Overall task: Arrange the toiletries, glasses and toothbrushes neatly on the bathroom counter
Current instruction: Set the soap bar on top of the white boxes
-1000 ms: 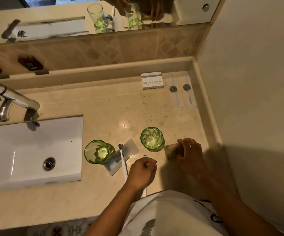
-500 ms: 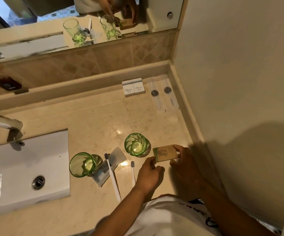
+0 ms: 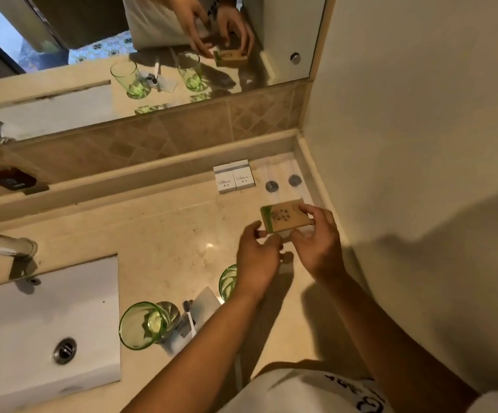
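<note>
Head: right hand (image 3: 316, 245) pinches flat rectangular cardboard box (image 3: 286, 216).

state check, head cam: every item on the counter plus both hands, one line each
Brown cardboard box with green end: off the counter, gripped by both hands.
Left hand: pinches the box's green end.
Right hand: grips the other end.
Two white boxes: flat, side by side by the back ledge.
Green glass near the sink: upright.
Second green glass: upright, partly hidden by the left arm.
White toothbrush: lying flat.
</note>
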Demonstrator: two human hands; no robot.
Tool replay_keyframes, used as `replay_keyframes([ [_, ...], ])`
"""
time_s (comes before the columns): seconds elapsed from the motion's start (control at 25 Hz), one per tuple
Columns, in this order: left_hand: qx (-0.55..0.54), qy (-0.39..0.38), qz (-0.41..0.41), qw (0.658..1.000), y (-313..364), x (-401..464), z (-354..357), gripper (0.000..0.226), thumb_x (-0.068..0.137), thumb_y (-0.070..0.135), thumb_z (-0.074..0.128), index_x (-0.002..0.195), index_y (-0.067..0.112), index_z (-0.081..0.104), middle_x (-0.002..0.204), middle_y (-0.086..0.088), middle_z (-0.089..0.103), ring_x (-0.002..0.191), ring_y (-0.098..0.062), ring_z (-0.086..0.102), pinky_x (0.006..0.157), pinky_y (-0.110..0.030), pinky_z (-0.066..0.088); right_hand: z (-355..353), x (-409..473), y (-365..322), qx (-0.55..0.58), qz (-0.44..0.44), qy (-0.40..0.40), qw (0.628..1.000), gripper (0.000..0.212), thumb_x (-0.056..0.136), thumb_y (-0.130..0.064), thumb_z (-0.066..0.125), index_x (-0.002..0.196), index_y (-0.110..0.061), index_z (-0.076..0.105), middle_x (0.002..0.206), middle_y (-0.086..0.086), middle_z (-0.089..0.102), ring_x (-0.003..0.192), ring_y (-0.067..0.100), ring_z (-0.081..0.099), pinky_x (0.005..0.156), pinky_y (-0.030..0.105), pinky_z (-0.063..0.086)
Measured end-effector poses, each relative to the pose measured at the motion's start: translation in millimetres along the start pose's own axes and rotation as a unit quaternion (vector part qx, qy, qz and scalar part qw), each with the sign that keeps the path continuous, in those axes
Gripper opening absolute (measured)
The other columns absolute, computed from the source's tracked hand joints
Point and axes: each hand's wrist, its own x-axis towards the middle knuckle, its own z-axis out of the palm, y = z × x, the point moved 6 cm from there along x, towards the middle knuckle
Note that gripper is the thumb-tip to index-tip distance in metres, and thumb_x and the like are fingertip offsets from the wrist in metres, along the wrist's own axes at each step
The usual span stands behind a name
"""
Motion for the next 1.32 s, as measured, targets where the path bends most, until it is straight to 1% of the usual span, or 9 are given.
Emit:
replay_keyframes([
  [0.16, 0.020, 0.062, 0.023, 0.998, 35.2, 51.7, -45.0, 0.040, 0.096, 0.015, 0.058, 0.135, 0.014, 0.060, 0.107, 0.003, 0.067, 0.095, -0.017, 0.068, 0.091, -0.040, 0.058, 46.1, 48.1, -19.9, 0.020, 0.083, -0.018, 0.996, 0.062, 0.084, -0.003, 0.073, 0.140, -0.018, 0.048, 0.136, 0.007, 0.052, 0.122, 0.020, 0.057, 0.095, 0.039, 0.058],
  [0.28, 0.033, 0.095, 0.019, 0.995, 34.7, 95.8, -70.1, 0.036, 0.094, 0.013, 0.061, 0.129, 0.014, 0.067, 0.099, 0.004, 0.069, 0.086, -0.012, 0.066, 0.079, -0.032, 0.056, 83.2, 73.4, -22.0, 0.019, 0.083, -0.042, 0.995, 0.062, 0.086, -0.001, 0.071, 0.142, -0.012, 0.047, 0.136, 0.010, 0.053, 0.119, 0.022, 0.059, 0.097, 0.035, 0.057],
  [0.44, 0.089, 0.128, 0.022, 0.988, 22.1, 145.8, -85.2, 0.040, 0.087, 0.011, 0.067, 0.127, 0.019, 0.067, 0.110, -0.007, 0.071, 0.094, -0.021, 0.071, 0.086, -0.042, 0.060, 118.8, 108.9, -11.6, -0.024, 0.062, -0.047, 0.997, 0.050, 0.087, -0.004, 0.069, 0.135, -0.010, 0.058, 0.126, 0.011, 0.059, 0.109, 0.016, 0.060, 0.081, -0.002, 0.042],
  [0.52, 0.122, 0.142, 0.043, 0.981, 19.7, 167.2, -88.2, 0.039, 0.086, 0.014, 0.069, 0.125, 0.020, 0.068, 0.110, -0.002, 0.070, 0.094, -0.019, 0.069, 0.090, -0.042, 0.059, 137.3, 128.5, -2.4, -0.074, 0.046, -0.072, 0.994, 0.046, 0.086, -0.007, 0.066, 0.131, -0.014, 0.062, 0.123, 0.009, 0.063, 0.112, 0.018, 0.059, 0.076, -0.007, 0.036],
  [0.6, 0.143, 0.148, 0.057, 0.977, 22.4, 186.0, -88.5, 0.036, 0.087, 0.013, 0.069, 0.123, 0.017, 0.069, 0.110, -0.002, 0.070, 0.094, -0.017, 0.066, 0.091, -0.037, 0.057, 149.2, 144.6, 8.7, -0.062, 0.052, -0.080, 0.994, 0.044, 0.084, -0.003, 0.065, 0.127, -0.014, 0.064, 0.120, 0.009, 0.064, 0.112, 0.020, 0.062, 0.085, -0.001, 0.043],
  [0.76, 0.158, 0.147, 0.077, 0.973, 21.1, 212.6, -85.6, 0.032, 0.087, 0.010, 0.069, 0.119, 0.014, 0.070, 0.107, -0.006, 0.070, 0.096, -0.023, 0.065, 0.089, -0.037, 0.056, 162.6, 163.7, 25.5, -0.016, 0.078, -0.072, 0.994, 0.038, 0.088, -0.010, 0.072, 0.125, -0.017, 0.064, 0.126, 0.004, 0.061, 0.111, 0.019, 0.066, 0.093, 0.032, 0.058],
  [0.88, 0.166, 0.149, 0.088, 0.971, 22.8, 227.3, -83.9, 0.032, 0.086, 0.008, 0.069, 0.118, 0.012, 0.071, 0.104, -0.004, 0.066, 0.094, -0.024, 0.064, 0.086, -0.036, 0.054, 168.1, 173.6, 35.6, -0.025, 0.066, -0.068, 0.995, 0.036, 0.087, -0.017, 0.074, 0.119, -0.029, 0.063, 0.125, -0.005, 0.061, 0.112, 0.015, 0.063, 0.093, 0.037, 0.058],
  [1.0, 0.184, 0.156, 0.087, 0.966, 25.4, 237.8, -84.8, 0.031, 0.087, 0.008, 0.070, 0.118, 0.012, 0.070, 0.104, 0.000, 0.056, 0.092, -0.020, 0.060, 0.080, -0.025, 0.046, 172.1, 178.7, 42.0, -0.045, 0.073, -0.072, 0.994, 0.035, 0.085, -0.013, 0.075, 0.114, -0.029, 0.065, 0.123, -0.007, 0.060, 0.112, 0.018, 0.061, 0.094, 0.040, 0.057],
  [1.32, 0.175, 0.144, 0.078, 0.971, 17.4, 245.0, -83.3, 0.034, 0.085, 0.009, 0.073, 0.118, 0.013, 0.066, 0.106, -0.003, 0.054, 0.089, -0.018, 0.057, 0.079, -0.022, 0.048, 179.0, 182.6, 48.1, -0.066, 0.075, -0.093, 0.991, 0.035, 0.086, -0.015, 0.073, 0.117, -0.030, 0.064, 0.126, -0.008, 0.059, 0.116, 0.018, 0.059, 0.098, 0.042, 0.055],
])
